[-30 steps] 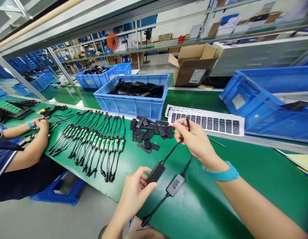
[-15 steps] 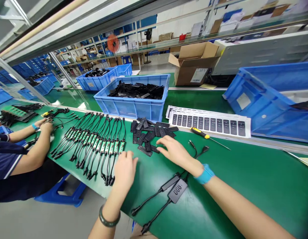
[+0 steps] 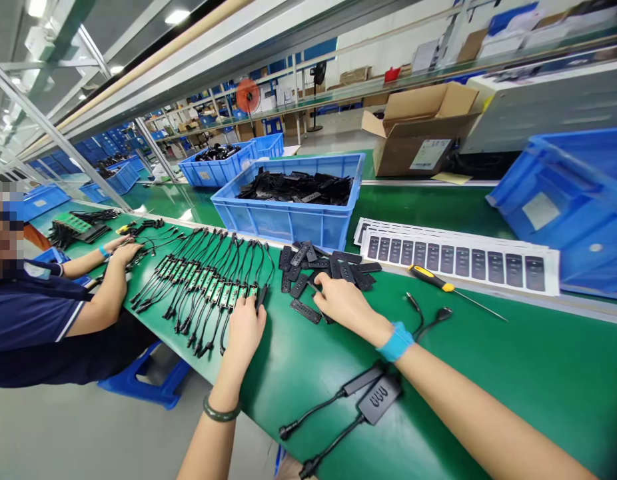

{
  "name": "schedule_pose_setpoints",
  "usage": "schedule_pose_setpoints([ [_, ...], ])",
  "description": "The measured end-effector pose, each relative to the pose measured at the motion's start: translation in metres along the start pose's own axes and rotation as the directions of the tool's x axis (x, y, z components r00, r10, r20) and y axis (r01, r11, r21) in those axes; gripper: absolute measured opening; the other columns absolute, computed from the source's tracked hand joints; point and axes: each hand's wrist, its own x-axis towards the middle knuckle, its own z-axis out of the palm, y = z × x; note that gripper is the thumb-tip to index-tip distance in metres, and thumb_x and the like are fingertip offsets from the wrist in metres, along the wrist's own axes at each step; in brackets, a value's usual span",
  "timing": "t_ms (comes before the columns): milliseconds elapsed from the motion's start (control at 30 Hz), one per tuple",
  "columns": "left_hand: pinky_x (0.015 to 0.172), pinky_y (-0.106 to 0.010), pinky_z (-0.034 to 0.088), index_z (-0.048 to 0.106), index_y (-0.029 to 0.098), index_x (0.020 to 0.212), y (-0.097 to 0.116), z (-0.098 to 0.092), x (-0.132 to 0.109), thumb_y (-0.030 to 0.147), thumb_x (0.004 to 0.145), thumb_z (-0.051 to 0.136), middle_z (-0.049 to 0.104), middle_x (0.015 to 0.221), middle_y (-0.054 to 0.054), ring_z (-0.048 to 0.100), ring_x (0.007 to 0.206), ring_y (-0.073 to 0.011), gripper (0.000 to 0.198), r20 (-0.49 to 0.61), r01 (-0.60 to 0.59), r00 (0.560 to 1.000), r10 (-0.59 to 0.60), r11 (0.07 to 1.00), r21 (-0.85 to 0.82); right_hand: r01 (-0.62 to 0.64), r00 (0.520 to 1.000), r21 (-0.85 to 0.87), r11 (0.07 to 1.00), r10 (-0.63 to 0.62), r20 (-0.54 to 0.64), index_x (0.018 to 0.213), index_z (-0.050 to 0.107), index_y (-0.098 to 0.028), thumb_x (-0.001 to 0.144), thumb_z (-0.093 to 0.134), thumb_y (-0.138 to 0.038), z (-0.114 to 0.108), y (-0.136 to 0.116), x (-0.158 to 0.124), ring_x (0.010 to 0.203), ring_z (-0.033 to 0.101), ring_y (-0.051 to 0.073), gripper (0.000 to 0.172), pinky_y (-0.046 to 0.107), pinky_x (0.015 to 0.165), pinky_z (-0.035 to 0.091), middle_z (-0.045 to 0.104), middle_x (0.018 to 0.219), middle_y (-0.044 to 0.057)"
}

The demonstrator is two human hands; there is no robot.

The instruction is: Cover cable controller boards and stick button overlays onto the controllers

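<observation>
My left hand [image 3: 246,328] is closed at the right end of a row of green circuit boards [image 3: 210,285] with black cables. Its fingers grip the end circuit board [image 3: 252,291], and a dark edge shows beside them. Over a heap of black plastic covers [image 3: 301,273], my right hand [image 3: 346,303] pinches one black plastic cover [image 3: 313,283], partly hidden by the fingers. A single cover [image 3: 305,311] lies in front of the heap. Two closed black cases with cables, one showing curved slots [image 3: 380,399], rest on the green table near my right forearm.
A blue bin [image 3: 288,217] full of black covers stands behind the heap. To its right are label sheets [image 3: 458,260] and a yellow-black screwdriver [image 3: 433,278]. Another blue bin [image 3: 573,207] sits far right. At left, a co-worker's hands [image 3: 122,251] handle cables.
The view has shifted so the scene sits further right. My left hand has closed on the end board. My right hand has moved onto the heap and pinched a cover.
</observation>
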Motion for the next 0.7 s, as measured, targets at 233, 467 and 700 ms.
schedule_pose_setpoints([
  [233, 0.061, -0.030, 0.051, 0.053, 0.017, 0.109, -0.007, -0.014, -0.020, 0.045, 0.089, 0.049, 0.066, 0.082, -0.006, 0.064, 0.066, -0.0181, 0.034, 0.122, 0.186, 0.982, -0.141, 0.789, -0.586, -0.042, 0.996, 0.611, 0.791, -0.015, 0.088, 0.136, 0.041, -0.022, 0.082, 0.051, -0.018, -0.006, 0.005, -0.025, 0.068, 0.070, 0.015, 0.056, 0.027, 0.059, 0.057, 0.062, 0.093, 0.001],
  [467, 0.049, -0.019, 0.046, 0.061, 0.014, 0.106, 0.016, -0.014, -0.050, 0.046, 0.063, 0.083, 0.058, 0.076, 0.001, 0.055, 0.054, -0.0066, 0.058, 0.398, 0.396, 0.915, -0.069, 0.348, -0.850, 0.045, 0.999, 0.862, 0.504, -0.024, -0.038, 0.100, 0.054, -0.022, 0.083, 0.059, -0.047, 0.005, -0.012, -0.044, 0.058, 0.056, 0.014, 0.030, 0.026, 0.053, 0.047, 0.050, 0.062, -0.005],
  [700, 0.061, -0.021, 0.053, 0.059, 0.019, 0.125, 0.031, -0.011, -0.073, 0.026, 0.063, 0.088, 0.070, 0.098, -0.008, 0.072, 0.077, -0.0177, 0.069, 0.513, 0.503, 0.855, 0.076, 0.123, -0.856, 0.060, 0.997, 0.857, 0.512, -0.078, -0.023, 0.099, 0.057, -0.020, 0.079, 0.065, -0.046, 0.011, -0.027, -0.052, 0.062, 0.062, 0.015, 0.034, 0.026, 0.051, 0.047, 0.055, 0.077, -0.001],
])
